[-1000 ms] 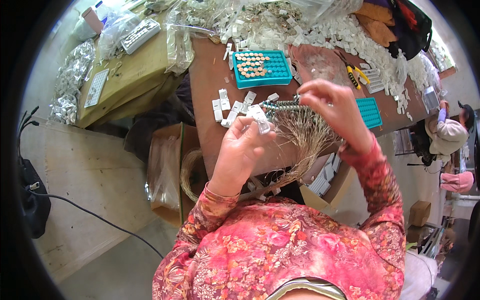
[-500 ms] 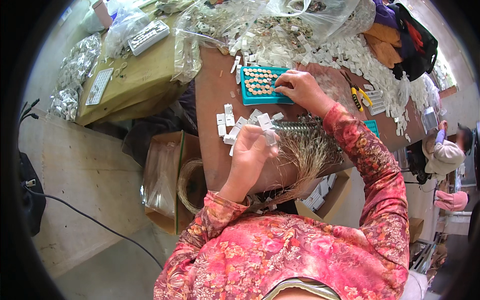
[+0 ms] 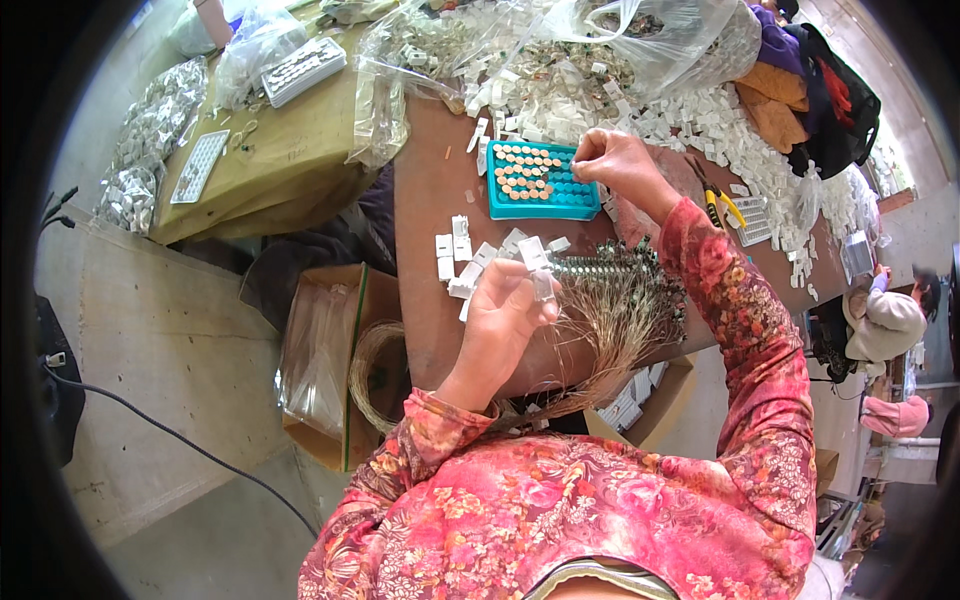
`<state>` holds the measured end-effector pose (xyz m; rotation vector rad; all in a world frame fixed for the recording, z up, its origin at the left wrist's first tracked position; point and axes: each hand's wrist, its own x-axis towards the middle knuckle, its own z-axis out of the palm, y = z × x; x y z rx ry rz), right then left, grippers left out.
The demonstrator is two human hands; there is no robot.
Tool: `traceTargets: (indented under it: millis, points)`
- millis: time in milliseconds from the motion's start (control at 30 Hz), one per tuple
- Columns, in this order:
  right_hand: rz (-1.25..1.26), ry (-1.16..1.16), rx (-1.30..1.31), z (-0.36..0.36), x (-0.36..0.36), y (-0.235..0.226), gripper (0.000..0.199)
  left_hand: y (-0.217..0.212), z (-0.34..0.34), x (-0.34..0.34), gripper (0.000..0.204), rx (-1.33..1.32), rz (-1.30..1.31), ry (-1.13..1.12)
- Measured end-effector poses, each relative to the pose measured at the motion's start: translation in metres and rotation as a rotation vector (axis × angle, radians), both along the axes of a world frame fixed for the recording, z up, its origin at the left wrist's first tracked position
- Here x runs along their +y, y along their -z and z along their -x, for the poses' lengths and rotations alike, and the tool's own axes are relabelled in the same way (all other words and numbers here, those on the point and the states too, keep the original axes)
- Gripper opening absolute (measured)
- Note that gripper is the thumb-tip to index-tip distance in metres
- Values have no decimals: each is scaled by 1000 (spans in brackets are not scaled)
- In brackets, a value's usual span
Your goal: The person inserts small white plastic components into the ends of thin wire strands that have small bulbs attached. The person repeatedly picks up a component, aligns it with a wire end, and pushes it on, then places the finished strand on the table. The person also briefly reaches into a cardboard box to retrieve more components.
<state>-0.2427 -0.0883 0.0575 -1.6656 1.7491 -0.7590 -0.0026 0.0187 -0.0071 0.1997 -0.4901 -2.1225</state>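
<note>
Two hands at work: right hand [image 3: 612, 165] has stayed at the teal tray [image 3: 541, 180] of copper-coloured pieces since half a second ago, fingers pinched, contents too small to tell. Left hand [image 3: 508, 318] keeps gripping a small white plastic housing [image 3: 541, 284] above the wire bundle [image 3: 610, 310]. Loose white housings [image 3: 462, 262] lie beside; yellow-handled pliers [image 3: 716, 200] near the right sleeve.

Bare brown table [image 3: 430, 200] left of teal tray [image 3: 541, 180] (white pieces [image 3: 700, 110] crowd beyond).
</note>
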Motion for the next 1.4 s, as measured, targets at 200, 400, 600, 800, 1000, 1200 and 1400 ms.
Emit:
traceTargets:
  millis: [200,400,600,800,1000,1200,1400]
  points:
    - [193,-98,242,-4,-16,9,17,0,0,0,12,-30,-11,-15]
    - [187,-117,296,-12,-16,11,13,-1,0,0,11,-6,-14,-17]
    - [108,-93,34,-28,39,-42,11,-2,0,2,12,-66,-20,-57]
    - [292,-257,-39,-78,123,-47,9,-3,3,1,13,-63,-15,-44]
    - [536,-167,252,-98,137,-26,11,-2,2,3,14,-80,17,-41]
    - [572,-169,275,-99,141,-20,10,0,1,0,14,-107,27,-22]
    - [512,-187,268,-96,149,-29,11,-2,1,2,15,-160,0,4]
